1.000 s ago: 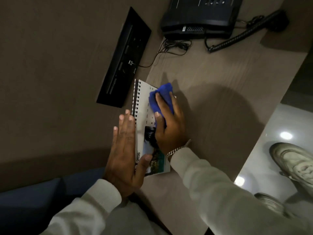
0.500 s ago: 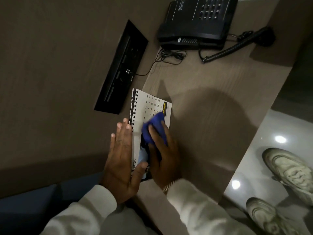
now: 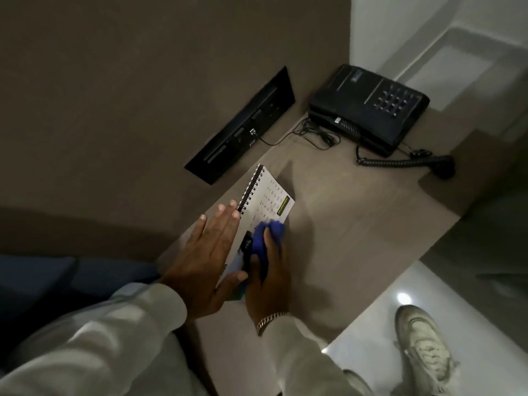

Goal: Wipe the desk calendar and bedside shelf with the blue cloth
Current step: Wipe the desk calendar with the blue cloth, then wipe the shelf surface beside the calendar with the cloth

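A white spiral-bound desk calendar [image 3: 268, 195] stands on the grey-brown bedside shelf [image 3: 357, 224], its face towards me. My left hand [image 3: 205, 261] lies flat against the calendar's spiral side, fingers straight, thumb hooked over its near end. My right hand [image 3: 268, 278] presses the bunched blue cloth [image 3: 264, 238] onto the lower half of the calendar face, over the printed photo. The near part of the calendar is hidden by both hands.
A black desk phone [image 3: 368, 107] sits at the shelf's far end, its coiled cord [image 3: 400, 161] and thin cables trailing over the shelf. A black socket panel [image 3: 243, 127] is set in the wall at left. Glossy white floor and pale sneakers [image 3: 423, 344] lie at right.
My right hand has dragged the blue cloth from the calendar's far end down towards me, uncovering the date grid. The left hand stays braced on the spiral side. The camera has tilted upward.
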`<move>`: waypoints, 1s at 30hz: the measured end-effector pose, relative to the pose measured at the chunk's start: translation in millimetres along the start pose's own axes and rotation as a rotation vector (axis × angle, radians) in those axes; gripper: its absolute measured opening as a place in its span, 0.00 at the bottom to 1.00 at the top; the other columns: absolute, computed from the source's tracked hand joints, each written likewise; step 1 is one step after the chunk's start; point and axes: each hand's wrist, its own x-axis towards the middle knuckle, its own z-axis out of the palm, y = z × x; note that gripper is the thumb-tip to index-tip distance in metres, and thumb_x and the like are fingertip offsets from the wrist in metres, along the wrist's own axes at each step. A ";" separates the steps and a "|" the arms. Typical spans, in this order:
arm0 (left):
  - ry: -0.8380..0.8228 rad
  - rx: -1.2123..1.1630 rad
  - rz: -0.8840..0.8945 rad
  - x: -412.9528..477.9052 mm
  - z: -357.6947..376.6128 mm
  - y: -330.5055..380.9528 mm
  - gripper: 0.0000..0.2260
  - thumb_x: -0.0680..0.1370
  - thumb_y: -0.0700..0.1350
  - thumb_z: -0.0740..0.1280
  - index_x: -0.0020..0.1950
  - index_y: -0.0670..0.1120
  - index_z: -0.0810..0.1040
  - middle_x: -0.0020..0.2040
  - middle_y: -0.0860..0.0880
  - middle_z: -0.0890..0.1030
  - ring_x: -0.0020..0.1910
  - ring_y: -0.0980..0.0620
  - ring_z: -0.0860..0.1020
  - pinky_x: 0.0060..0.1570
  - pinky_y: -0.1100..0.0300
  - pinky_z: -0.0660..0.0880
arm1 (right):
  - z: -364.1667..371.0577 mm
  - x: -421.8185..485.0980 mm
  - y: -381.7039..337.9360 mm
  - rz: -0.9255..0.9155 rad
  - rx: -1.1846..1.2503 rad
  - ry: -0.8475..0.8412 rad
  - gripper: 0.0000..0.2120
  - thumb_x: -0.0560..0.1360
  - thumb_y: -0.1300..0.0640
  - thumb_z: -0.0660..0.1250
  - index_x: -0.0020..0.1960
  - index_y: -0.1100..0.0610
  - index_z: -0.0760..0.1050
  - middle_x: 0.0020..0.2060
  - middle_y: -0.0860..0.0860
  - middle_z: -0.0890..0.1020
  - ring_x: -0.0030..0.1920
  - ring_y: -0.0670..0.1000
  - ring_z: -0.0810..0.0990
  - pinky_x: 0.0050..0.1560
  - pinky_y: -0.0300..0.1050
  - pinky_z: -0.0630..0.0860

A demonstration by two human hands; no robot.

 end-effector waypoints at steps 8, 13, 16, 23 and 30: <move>0.004 0.037 -0.003 2.6 -9.0 5.5 0.37 0.79 0.65 0.48 0.78 0.41 0.47 0.79 0.40 0.55 0.78 0.41 0.57 0.74 0.40 0.61 | -28.7 51.1 -39.3 -0.132 -0.094 0.012 0.26 0.79 0.45 0.54 0.75 0.54 0.62 0.72 0.57 0.70 0.69 0.54 0.72 0.70 0.51 0.71; -0.021 0.077 -0.017 1.3 -4.3 3.7 0.36 0.79 0.65 0.48 0.79 0.42 0.50 0.79 0.43 0.50 0.79 0.43 0.51 0.77 0.45 0.51 | -17.0 38.8 -43.6 0.030 -0.101 0.077 0.27 0.80 0.44 0.53 0.74 0.57 0.62 0.71 0.59 0.72 0.69 0.55 0.73 0.69 0.49 0.73; -0.028 0.064 -0.032 -0.2 -4.7 4.2 0.36 0.79 0.63 0.53 0.79 0.40 0.51 0.79 0.41 0.52 0.79 0.41 0.53 0.77 0.43 0.54 | -21.4 20.0 -43.0 0.154 -0.147 0.071 0.22 0.79 0.44 0.58 0.70 0.52 0.70 0.61 0.52 0.80 0.60 0.51 0.80 0.61 0.50 0.78; -0.043 0.043 -0.123 0.5 -12.9 13.2 0.35 0.78 0.64 0.48 0.79 0.45 0.48 0.78 0.40 0.61 0.77 0.40 0.61 0.72 0.39 0.63 | -73.9 -3.4 -63.1 0.394 -0.167 -0.390 0.19 0.81 0.56 0.59 0.68 0.37 0.67 0.58 0.43 0.77 0.54 0.43 0.76 0.65 0.43 0.71; 0.145 -0.147 -0.516 -10.8 -19.1 51.9 0.34 0.78 0.64 0.41 0.77 0.45 0.59 0.79 0.43 0.62 0.79 0.43 0.56 0.75 0.41 0.51 | -177.8 59.7 -90.5 -0.065 -0.562 -0.280 0.24 0.73 0.51 0.61 0.66 0.57 0.76 0.63 0.59 0.80 0.62 0.58 0.79 0.66 0.55 0.75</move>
